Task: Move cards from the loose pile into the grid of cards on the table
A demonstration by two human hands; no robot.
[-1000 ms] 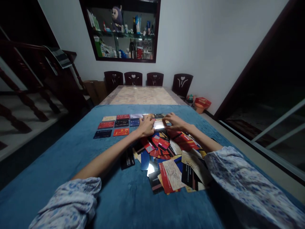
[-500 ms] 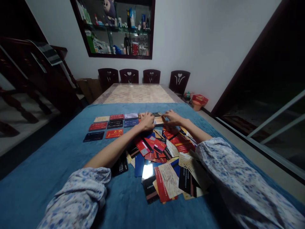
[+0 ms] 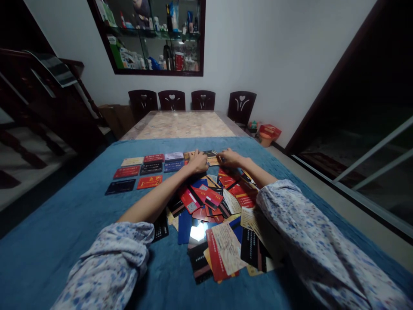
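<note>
At the far side of a loose heap, a gold bank card [image 3: 213, 160] lies flat in front of a black card [image 3: 210, 153]. My left hand [image 3: 197, 162] has bent fingers at the gold card's left end and covers parts of the neighbouring cards. At the opposite end, my right hand [image 3: 229, 158] pinches the same card's edge with closed fingers. Rows of laid-out cards stretch to the left, among them a black one [image 3: 151, 168], an orange-red one [image 3: 149, 182] and a dark blue one [image 3: 120, 186]. Below both hands, the mixed heap includes a red card [image 3: 213, 199].
A blue cloth [image 3: 64, 232] covers the near part of the table, with the patterned tabletop [image 3: 190, 122] beyond. Several dark chairs [image 3: 171, 100] stand at the far end. A red box [image 3: 270, 131] sits on the floor to the right.
The camera view has shifted slightly, so the cards appear a little lower or further left. Both hands stay at the gold card, with only slight finger movement.
</note>
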